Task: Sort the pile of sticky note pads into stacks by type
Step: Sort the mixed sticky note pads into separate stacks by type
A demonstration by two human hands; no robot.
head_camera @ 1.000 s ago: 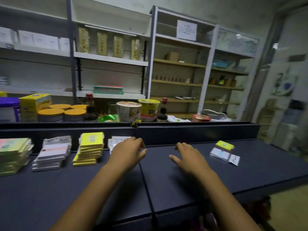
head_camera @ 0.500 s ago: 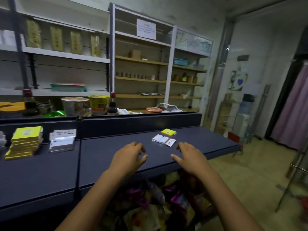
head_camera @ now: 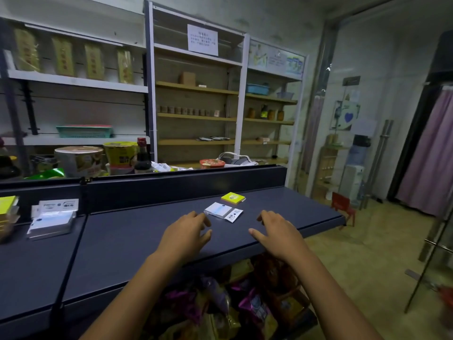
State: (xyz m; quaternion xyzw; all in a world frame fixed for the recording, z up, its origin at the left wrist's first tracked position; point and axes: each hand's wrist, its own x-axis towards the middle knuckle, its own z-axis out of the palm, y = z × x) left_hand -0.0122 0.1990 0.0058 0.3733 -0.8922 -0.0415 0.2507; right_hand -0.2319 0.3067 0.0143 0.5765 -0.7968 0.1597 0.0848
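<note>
On the dark blue shelf [head_camera: 137, 241] lie a white sticky note pad in clear wrap [head_camera: 221, 210] and, just behind it, a yellow pad [head_camera: 232, 198]. My left hand [head_camera: 185, 235] hovers just left of the white pad, fingers loosely curled and holding nothing. My right hand [head_camera: 275, 233] hovers to the right of the white pad, also holding nothing. At the far left a stack of white pads [head_camera: 52, 219] stands on the shelf, and the edge of a yellow stack [head_camera: 7, 209] shows at the frame's border.
The shelf's raised back wall [head_camera: 186, 185] runs behind the pads. Its front edge [head_camera: 245, 251] lies under my wrists, with bagged goods [head_camera: 220, 305] below it. Cups and a bottle [head_camera: 142, 155] stand behind the wall. Open floor and a red stool [head_camera: 343, 207] are on the right.
My view has swung right, so the sorted stacks slid toward the left edge. Both hands have come closer to the white and yellow pads. Neither hand has taken hold of anything.
</note>
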